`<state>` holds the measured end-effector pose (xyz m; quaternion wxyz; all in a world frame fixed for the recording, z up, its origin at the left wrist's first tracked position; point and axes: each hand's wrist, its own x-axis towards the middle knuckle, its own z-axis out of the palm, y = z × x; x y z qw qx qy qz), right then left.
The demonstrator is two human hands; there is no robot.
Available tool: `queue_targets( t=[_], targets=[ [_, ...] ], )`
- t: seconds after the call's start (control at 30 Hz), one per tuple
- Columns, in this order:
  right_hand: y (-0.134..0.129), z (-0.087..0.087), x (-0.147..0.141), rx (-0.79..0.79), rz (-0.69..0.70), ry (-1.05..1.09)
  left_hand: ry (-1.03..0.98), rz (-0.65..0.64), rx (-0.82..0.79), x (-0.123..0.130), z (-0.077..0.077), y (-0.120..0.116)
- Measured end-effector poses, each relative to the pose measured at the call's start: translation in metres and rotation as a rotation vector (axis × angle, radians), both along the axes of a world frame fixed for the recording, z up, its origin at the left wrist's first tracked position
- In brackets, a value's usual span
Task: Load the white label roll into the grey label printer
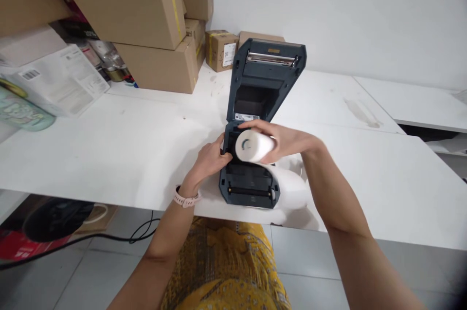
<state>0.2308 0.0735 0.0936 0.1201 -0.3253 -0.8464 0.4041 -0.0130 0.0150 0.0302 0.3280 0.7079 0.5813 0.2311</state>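
Note:
A dark label printer stands on the white table near its front edge, with its lid raised. My right hand is wrapped round a white roll above the printer's open bay; the roll's round end faces left. At the printer's left side is my left hand, its thumb over the inner edge and its fingers at the side wall. It grips that side of the printer. A loose white strip curves out at the right of the printer.
Cardboard boxes are stacked at the back left, and a small labelled box sits behind the printer. A white carton and a green bottle are at the far left. A black cable hangs below the table's front edge.

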Motion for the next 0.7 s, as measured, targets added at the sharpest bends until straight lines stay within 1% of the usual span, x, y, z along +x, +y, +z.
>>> queue_targets(
  t=[0.03, 0.1, 0.17, 0.2, 0.27, 0.33, 0.47, 0.53, 0.6, 0.67, 0.7],
  targets=[
    [-0.002, 0.007, 0.012, -0.005, -0.026, 0.069, -0.008, 0.0, -0.006, 0.0, 0.0, 0.0],
    [-0.009, 0.017, 0.038, 0.002, -0.142, 0.179, -0.027, 0.002, -0.023, 0.0, 0.0, -0.001],
    [-0.015, 0.021, 0.063, 0.021, -0.255, 0.246, -0.038, 0.008, -0.038, 0.0, 0.001, -0.001],
    [-0.017, 0.02, 0.073, 0.037, -0.294, 0.259, -0.038, 0.012, -0.042, 0.0, 0.001, -0.002],
    [-0.017, 0.012, 0.09, 0.057, -0.347, 0.234, -0.032, 0.016, -0.04, 0.0, 0.001, -0.002],
    [-0.013, -0.003, 0.099, 0.056, -0.401, 0.172, -0.033, 0.019, -0.034, 0.001, 0.001, -0.002],
    [-0.004, -0.04, 0.096, 0.007, -0.468, 0.028, -0.043, 0.026, -0.026, 0.001, 0.001, -0.002],
    [-0.004, -0.052, 0.091, -0.017, -0.46, 0.003, -0.051, 0.023, -0.019, 0.001, 0.001, -0.002],
    [-0.009, -0.058, 0.095, -0.055, -0.449, 0.041, -0.06, 0.023, -0.021, 0.001, 0.001, -0.002],
    [-0.017, -0.058, 0.11, -0.122, -0.475, 0.127, -0.06, 0.026, -0.024, 0.001, 0.001, -0.002],
    [-0.022, -0.058, 0.122, -0.143, -0.517, 0.183, -0.058, 0.031, -0.021, 0.001, 0.0, -0.001]
  ],
)
